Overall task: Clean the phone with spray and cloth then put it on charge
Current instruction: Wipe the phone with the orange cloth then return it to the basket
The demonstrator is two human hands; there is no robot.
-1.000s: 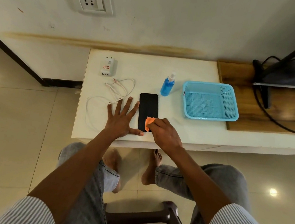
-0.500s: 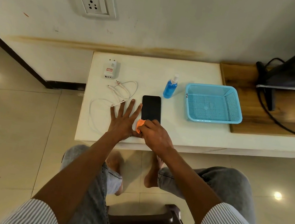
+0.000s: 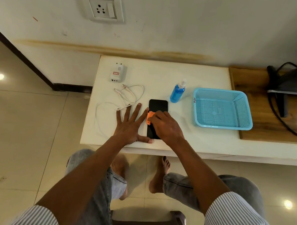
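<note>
The left hand (image 3: 129,127) lies flat with fingers spread beside the phone (image 3: 157,107) at the table's (image 3: 187,142) near edge, while the right hand (image 3: 164,126) pinches the orange cloth (image 3: 149,116) on the screen. The phone is likely rigid, slick and fragile; grip its long edges. Farther right, the blue basket (image 3: 221,120) appears empty.
</note>
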